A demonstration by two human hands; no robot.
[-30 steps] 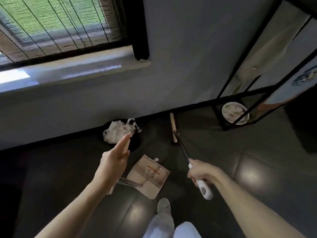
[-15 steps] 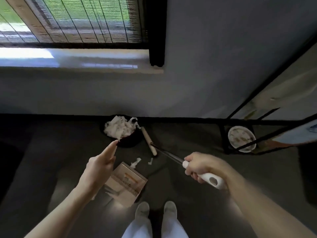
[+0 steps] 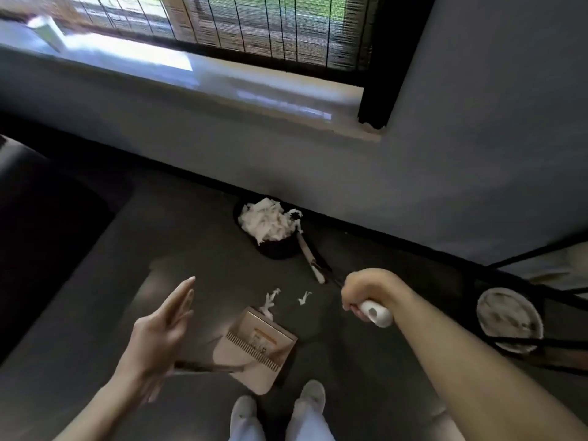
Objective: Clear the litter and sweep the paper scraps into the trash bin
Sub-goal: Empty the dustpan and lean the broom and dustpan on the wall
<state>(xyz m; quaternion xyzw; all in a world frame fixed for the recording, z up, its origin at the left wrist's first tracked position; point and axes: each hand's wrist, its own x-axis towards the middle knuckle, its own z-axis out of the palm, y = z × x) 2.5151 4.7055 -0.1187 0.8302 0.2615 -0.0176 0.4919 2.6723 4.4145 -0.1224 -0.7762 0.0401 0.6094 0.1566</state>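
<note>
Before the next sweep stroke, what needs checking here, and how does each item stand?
1. Right hand grips broom: ok.
2. Left hand steadies dustpan: cannot tell. Its fingers are straight, and the pan's handle ends at the palm.
3. Pan lip faces scraps: ok. One scrap touches the lip, another lies apart.
4. Broom head beyond scraps: ok, beside the bin.
5. Bin has room: not ok, paper is heaped above the rim.

Head camera looks steeply down at the floor [image 3: 197,249]
</note>
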